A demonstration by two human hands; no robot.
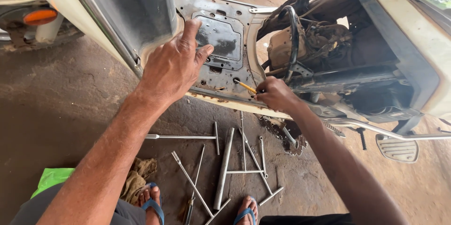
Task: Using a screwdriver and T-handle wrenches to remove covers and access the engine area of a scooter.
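Left hand: the left hand (pixel 174 65) lies spread and flat on the scooter floorboard (pixel 221 42), fingers open, gripping nothing, just bracing against the metal.
Right hand: the right hand (pixel 276 94) is curled closed around the handle of a yellow screwdriver (pixel 246 86); most of the handle is hidden in the fist.
Screwdriver position: its tip sits at a hole near the lower edge of the floorboard, just beside the left thumb side of the panel.
Handling, screwdriver: likely light, stiff and slim; best held by the handle, as it is now, since the shaft is thin and could slip off the fastener.
Handling, floorboard: rigid bare sheet metal, grimy and probably slick in spots; edges look sharp, so a flat palm is the safer hold.
Tools on ground: about 7 long T-handle wrenches (pixel 225 168) lie scattered on the concrete between the feet, some crossing each other.
Feet: 2, in blue sandals (pixel 152 204).
Cloth: 1 brown rag (pixel 136 178) beside 1 green bag (pixel 51 178).
Footrest: 1 ribbed footrest (pixel 397 149) at right.
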